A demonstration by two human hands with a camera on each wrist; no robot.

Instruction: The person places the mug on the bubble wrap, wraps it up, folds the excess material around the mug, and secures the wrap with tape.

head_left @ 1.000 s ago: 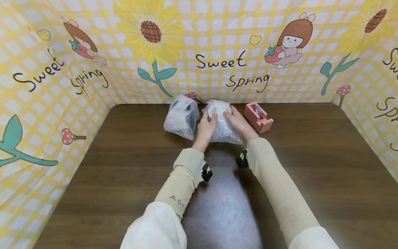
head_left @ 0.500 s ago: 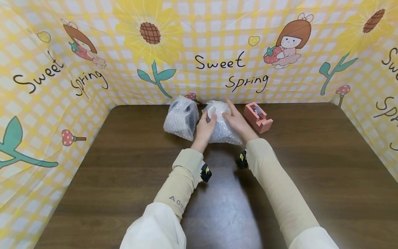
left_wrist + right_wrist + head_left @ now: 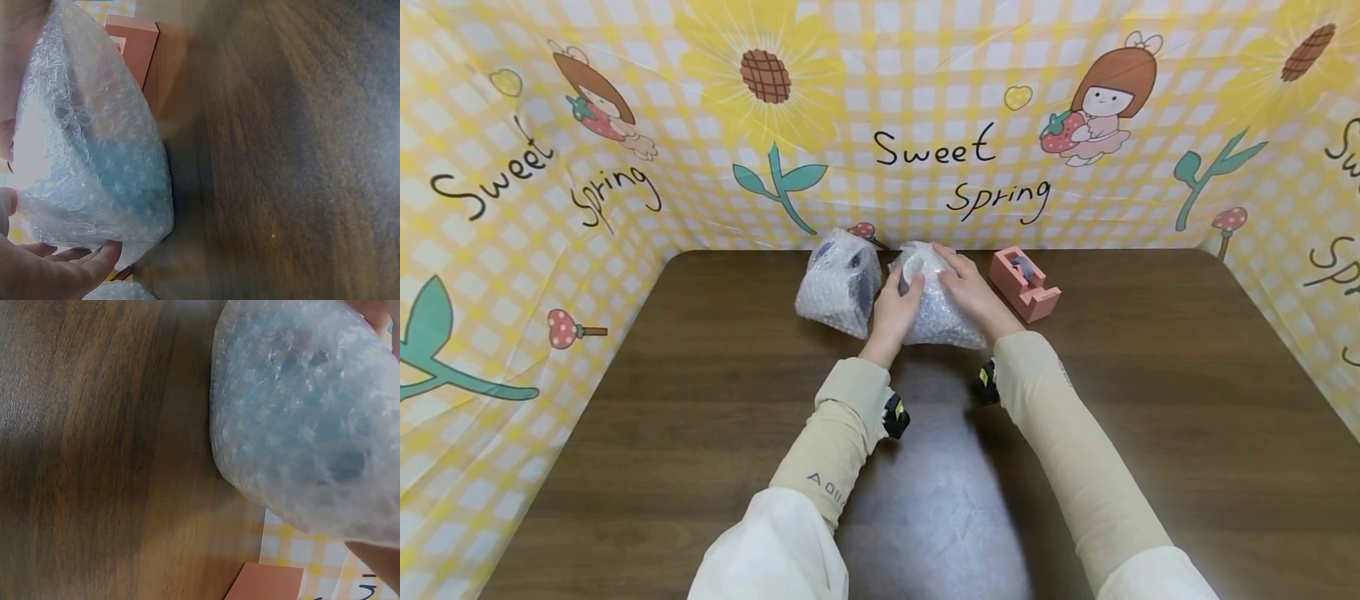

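Note:
A bundle in clear bubble wrap (image 3: 936,315) sits at the back middle of the table, with a pale blue thing showing dimly through the wrap in both wrist views. A round white shape (image 3: 913,267) shows near its top. My left hand (image 3: 897,310) holds the bundle's left side, thumb on top and fingers (image 3: 107,259) against the side. On the upper right, my right hand (image 3: 973,293) rests with fairly straight fingers over the wrap; its fingertips are partly hidden in the right wrist view. What lies inside cannot be made out.
A second bubble-wrapped bundle (image 3: 831,287), with dark parts inside, stands just left of the held one. A pink tape dispenser (image 3: 1025,283) with a tape roll stands close to the right. Behind the brown wooden table (image 3: 700,433) hangs a yellow checked cloth (image 3: 850,100).
My right fingers lifted off the far right edge of the wrap, then came down further left over its top. My left hand and the bundle have stayed nearly still.

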